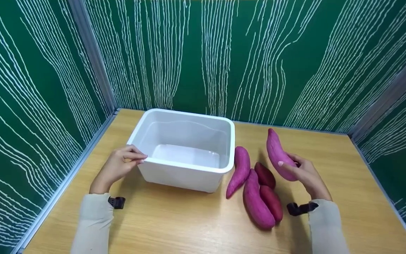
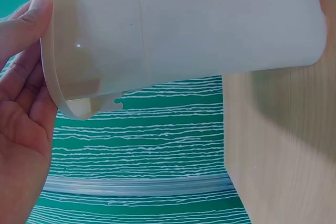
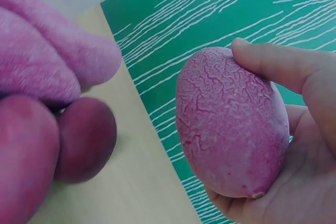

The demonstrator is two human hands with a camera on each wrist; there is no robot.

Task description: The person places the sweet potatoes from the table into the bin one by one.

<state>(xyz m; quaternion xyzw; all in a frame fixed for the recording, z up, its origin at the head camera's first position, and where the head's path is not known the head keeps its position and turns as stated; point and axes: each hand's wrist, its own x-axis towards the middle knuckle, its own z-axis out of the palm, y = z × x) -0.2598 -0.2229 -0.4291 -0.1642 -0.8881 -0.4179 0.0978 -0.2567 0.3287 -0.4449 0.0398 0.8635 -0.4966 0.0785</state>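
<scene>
A white plastic bin stands on the table, its inside bare. My left hand pinches the bin's near-left rim between thumb and fingers; the left wrist view shows the thumb on one side of the rim. On the right, my right hand grips a long pink-purple sweet potato, raised above the table with its narrow end pointing away. In the right wrist view its wrinkled blunt end faces the camera. Between bin and right hand lie two pink sweet potatoes and two darker red ones.
The wooden table is enclosed by green panels with white wavy lines. Grey metal posts stand at the corners. Each wrist wears a black strap.
</scene>
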